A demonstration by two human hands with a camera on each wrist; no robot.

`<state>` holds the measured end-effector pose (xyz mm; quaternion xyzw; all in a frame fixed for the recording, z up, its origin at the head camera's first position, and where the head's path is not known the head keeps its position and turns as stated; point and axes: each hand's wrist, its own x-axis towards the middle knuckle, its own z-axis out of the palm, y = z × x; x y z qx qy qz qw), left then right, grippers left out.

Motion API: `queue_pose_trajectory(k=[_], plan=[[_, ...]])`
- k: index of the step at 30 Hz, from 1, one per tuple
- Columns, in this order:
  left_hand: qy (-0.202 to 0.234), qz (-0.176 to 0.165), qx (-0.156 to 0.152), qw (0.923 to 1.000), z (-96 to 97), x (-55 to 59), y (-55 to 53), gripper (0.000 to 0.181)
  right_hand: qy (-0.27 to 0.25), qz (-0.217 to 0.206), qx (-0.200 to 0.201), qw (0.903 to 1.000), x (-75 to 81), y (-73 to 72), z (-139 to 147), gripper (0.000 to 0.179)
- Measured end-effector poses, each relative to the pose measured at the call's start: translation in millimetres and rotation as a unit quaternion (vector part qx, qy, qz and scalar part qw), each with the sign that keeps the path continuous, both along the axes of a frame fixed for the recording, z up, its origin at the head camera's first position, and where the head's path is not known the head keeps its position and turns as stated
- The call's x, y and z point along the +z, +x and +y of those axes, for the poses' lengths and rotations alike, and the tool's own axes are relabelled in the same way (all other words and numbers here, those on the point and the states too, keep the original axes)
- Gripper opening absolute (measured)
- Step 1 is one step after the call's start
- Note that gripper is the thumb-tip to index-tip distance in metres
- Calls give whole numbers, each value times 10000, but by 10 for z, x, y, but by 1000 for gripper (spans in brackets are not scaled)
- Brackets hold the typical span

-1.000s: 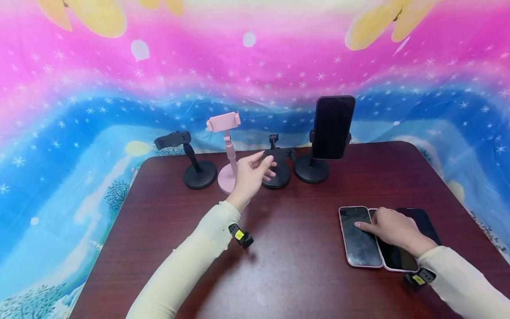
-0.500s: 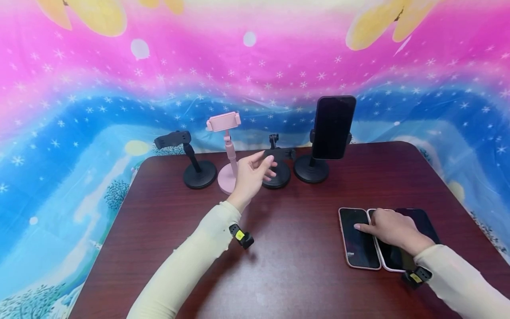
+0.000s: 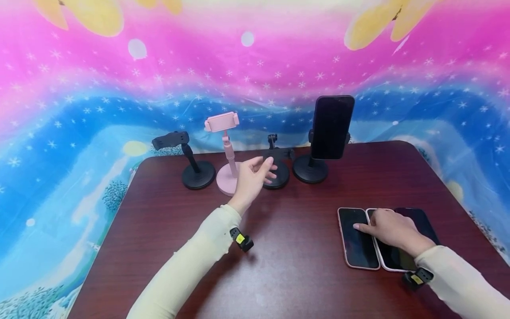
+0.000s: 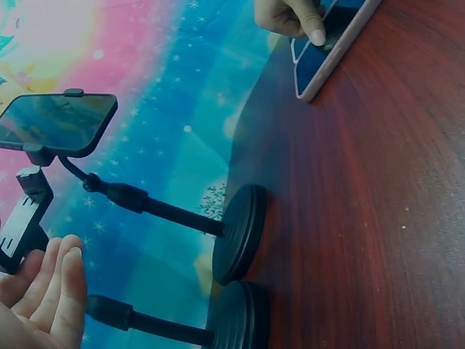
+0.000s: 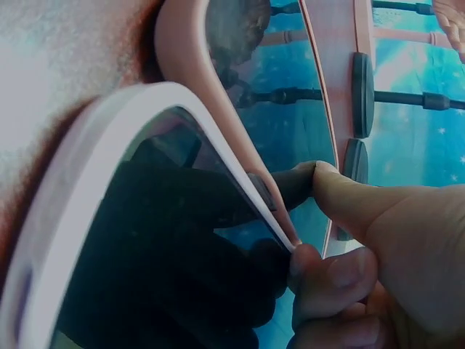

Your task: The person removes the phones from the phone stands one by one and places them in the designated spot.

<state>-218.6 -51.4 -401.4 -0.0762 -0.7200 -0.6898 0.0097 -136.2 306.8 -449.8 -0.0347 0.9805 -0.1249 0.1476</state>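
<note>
My left hand (image 3: 251, 181) pinches the left end of the clamp (image 3: 280, 153) on a black phone stand (image 3: 280, 177). That clamp (image 4: 22, 229) looks unoccupied in the left wrist view. At the right of the table my right hand (image 3: 394, 228) lies over several smartphones set side by side. Its thumb presses on the screen of the pink-edged smartphone (image 3: 356, 248), with curled fingers (image 5: 338, 273) at that phone's right edge. Beside it lies a white-edged smartphone (image 3: 392, 259), partly hidden by the hand. A black smartphone (image 3: 424, 221) is furthest right.
To the right of the gripped stand, another black stand (image 3: 311, 173) holds an upright smartphone (image 3: 334, 126). Leftward stand a pink phone stand (image 3: 228, 177) and one more black stand (image 3: 198, 175), both without phones. A printed cloth (image 3: 191, 57) hangs behind the brown table (image 3: 295, 274).
The pink-edged smartphone shifted slightly and the reflection on its screen changed, with the right thumb staying on it. The left hand keeps its place at the clamp.
</note>
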Motion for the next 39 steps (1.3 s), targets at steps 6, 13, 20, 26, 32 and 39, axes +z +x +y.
queue_pose_trajectory(k=[6,13,20,26,32,39], plan=[[-270,-32,-16,9996,2,-39,27,30,-123,57,-26,9999,15,20,-1,60],[-326,-114,-68,9994,34,-105,117,31,-266,533,114,9982,66,18,-9,59],[-239,-152,-247,9993,133,-156,191,25,-611,931,188,9936,122,-12,-44,33],[-358,-161,-457,9982,233,-187,223,23,-981,1138,183,9885,141,-72,-78,21],[-383,-183,-594,9973,316,-178,257,20,-1322,1261,134,9831,185,-136,-134,21],[-333,-166,-665,9971,439,-146,296,12,-1800,1477,-3,9725,230,-186,-257,20]])
